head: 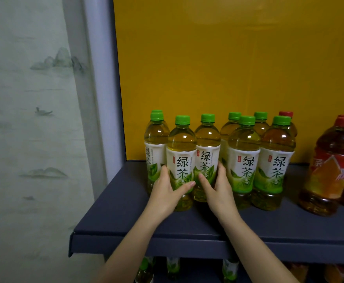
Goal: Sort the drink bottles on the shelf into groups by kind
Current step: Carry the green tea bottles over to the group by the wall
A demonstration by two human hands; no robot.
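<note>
Several green-capped green tea bottles stand in a cluster on the dark blue shelf (126, 217). My left hand (167, 190) grips the front-left green tea bottle (180, 152) around its lower label. Beside it, my right hand (218, 188) grips the neighbouring green tea bottle (207, 146), fingers wrapped round its right side. More green tea bottles (244, 152) stand to the right. Red-capped, red-labelled tea bottles (336, 160) stand at the far right, and one red cap (285, 114) shows behind the green group.
A yellow back panel (228, 68) closes the shelf's rear. A grey-white upright post (97, 99) and painted wallpaper lie to the left. The shelf's front edge (167, 244) is near my forearms. More bottles (173, 266) stand on the lower shelf.
</note>
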